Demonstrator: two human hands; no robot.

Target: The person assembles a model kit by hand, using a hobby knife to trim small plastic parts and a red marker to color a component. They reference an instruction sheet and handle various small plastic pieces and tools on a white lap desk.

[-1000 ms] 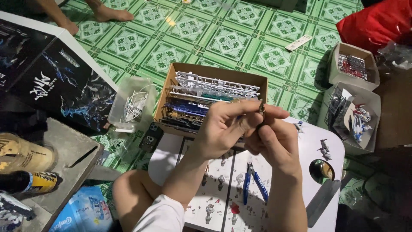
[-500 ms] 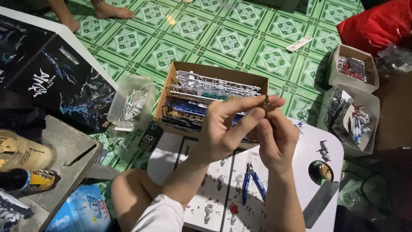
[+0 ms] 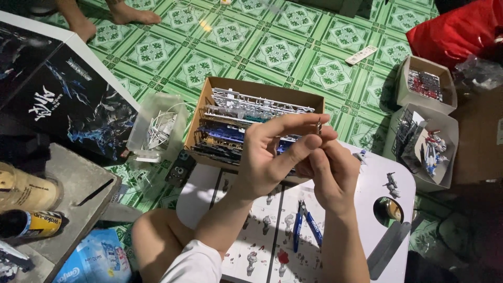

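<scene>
Left hand (image 3: 272, 157) and right hand (image 3: 332, 175) raised together above a small white desk (image 3: 377, 173), both closed on a small dark part (image 3: 319, 126) pinched at the fingertips; left thumb and forefinger clamped near its top, right fingers curled under it, apparently to steady so small a piece close to the eyes. Part held in mid-air, over the near edge of an open cardboard box (image 3: 209, 105) of plastic parts frames standing upright in rows, kept within easy reach just beyond the desk. Blue-handled nippers (image 3: 306, 228) lying on an open instruction booklet (image 3: 262, 236) directly beneath the wrists, handy for the next pick-up. A few loose small pieces (image 3: 390, 183) toward the desk's right side, near a round hole (image 3: 389, 209) by the rim, where they could roll off. Two smaller trays (image 3: 424, 84) (image 3: 429, 147) of parts on the green tiled floor (image 3: 277, 52) to the right, a clear plastic bag (image 3: 157, 126) of leftovers to the left, beside a large dark box lid (image 3: 68, 105). Bare floor beyond the cardboard box; little open room on the desk itself, the booklet covering most of it, with the person's knee (image 3: 157, 236) close against its left edge.
</scene>
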